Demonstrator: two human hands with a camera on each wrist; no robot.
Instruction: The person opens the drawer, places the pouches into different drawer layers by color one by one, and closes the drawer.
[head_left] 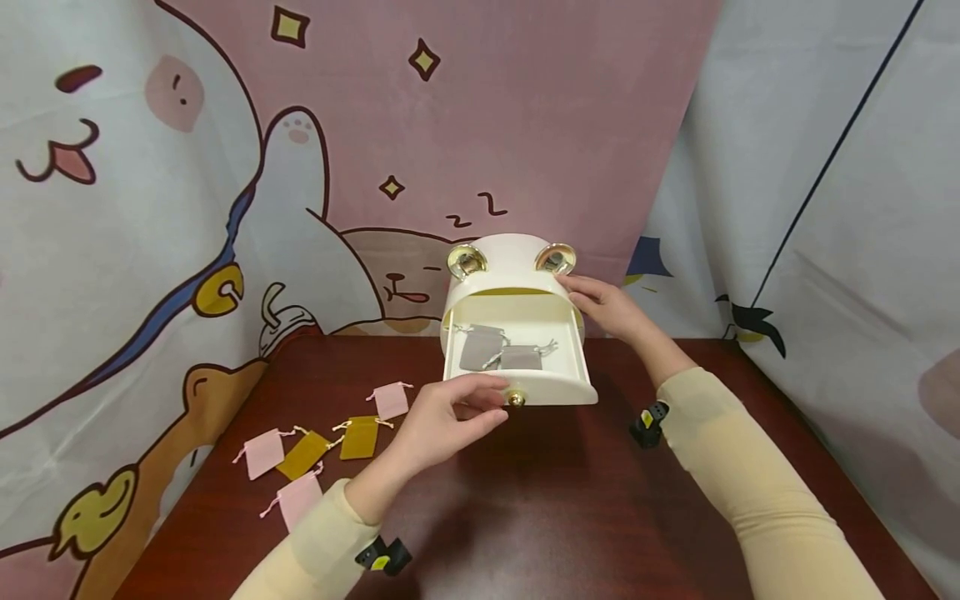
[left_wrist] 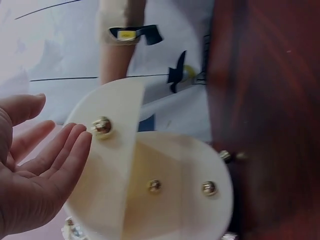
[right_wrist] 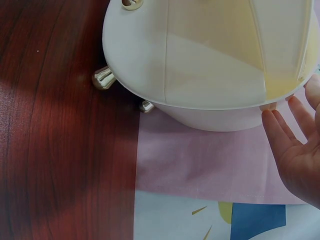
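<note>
A cream storage box (head_left: pixel 510 250) with gold-ringed ears and gold feet stands at the back of the table, its upper drawer (head_left: pixel 551 389) pulled out. Two grey drawstring pouches (head_left: pixel 482 348) lie inside that drawer. My left hand (head_left: pixel 453 421) is at the drawer front, just left of its round gold knob (left_wrist: pixel 102 126); the fingers are extended and not wrapped around the knob. Against the box's right side, below the ear, rests my right hand (head_left: pixel 607 308) with its fingers stretched out, fingertips (right_wrist: pixel 270 122) at the box's edge in the right wrist view.
On the left of the dark red table (head_left: pixel 570 517) lie three pink pouches (head_left: pixel 264 454) and two mustard pouches (head_left: pixel 360 437). Two lower gold knobs (left_wrist: pixel 208 188) show on the box front in the left wrist view. A printed cloth (head_left: pixel 562 108) hangs behind.
</note>
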